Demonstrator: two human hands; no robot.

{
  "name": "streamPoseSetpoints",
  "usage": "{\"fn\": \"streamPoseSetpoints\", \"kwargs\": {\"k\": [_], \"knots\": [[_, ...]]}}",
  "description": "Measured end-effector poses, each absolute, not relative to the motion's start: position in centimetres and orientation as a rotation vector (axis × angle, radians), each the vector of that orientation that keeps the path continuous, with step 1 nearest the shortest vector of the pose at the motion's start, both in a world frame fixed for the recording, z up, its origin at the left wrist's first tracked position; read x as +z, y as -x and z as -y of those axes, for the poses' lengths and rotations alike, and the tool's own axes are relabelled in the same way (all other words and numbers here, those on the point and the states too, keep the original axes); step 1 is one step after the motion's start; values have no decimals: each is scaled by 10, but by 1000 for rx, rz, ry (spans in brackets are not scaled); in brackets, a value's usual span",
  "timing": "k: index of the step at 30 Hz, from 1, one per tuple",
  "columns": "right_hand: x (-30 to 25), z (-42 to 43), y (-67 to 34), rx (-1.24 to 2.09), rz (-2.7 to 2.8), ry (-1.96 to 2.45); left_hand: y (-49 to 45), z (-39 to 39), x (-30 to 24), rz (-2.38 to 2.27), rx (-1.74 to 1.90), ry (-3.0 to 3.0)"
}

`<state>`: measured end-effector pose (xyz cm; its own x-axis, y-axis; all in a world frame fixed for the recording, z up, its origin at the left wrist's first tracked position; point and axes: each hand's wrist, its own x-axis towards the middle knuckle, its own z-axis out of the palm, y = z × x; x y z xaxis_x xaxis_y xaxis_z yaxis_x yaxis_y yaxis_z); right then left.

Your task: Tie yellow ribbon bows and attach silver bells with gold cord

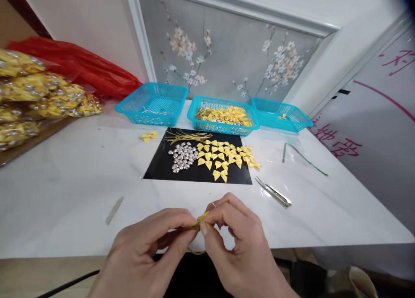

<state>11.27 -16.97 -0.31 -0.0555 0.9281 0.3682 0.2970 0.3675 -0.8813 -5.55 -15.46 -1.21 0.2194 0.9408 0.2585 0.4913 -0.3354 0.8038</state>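
My left hand (151,246) and my right hand (235,235) meet fingertip to fingertip above the table's front edge. Between them a small yellow bow (203,216) shows, pinched in my right thumb and forefinger. My left fingers are closed on a gold cord, and a loop of gold cord (196,252) hangs just below; the fingertips hide most of the join. Beyond the hands, a black mat (162,170) carries silver heart-shaped beads (184,156), several yellow bows (220,153) and a bundle of gold cords (186,136).
Three blue baskets stand at the back: left (152,116), middle with finished-looking bow pieces (223,127), and right (285,123). Curved tweezers (274,192) and a green strip (306,159) lie to the right. Bagged yellow pieces (42,90) are piled at left beside red plastic (81,62).
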Motion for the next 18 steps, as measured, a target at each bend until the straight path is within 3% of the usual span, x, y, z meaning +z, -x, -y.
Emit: {"fn": "streamPoseSetpoints", "kwargs": {"k": [18], "knots": [[8,171,-115,708,1722,1150,53,149,2,-1300,975,-2073]]}}
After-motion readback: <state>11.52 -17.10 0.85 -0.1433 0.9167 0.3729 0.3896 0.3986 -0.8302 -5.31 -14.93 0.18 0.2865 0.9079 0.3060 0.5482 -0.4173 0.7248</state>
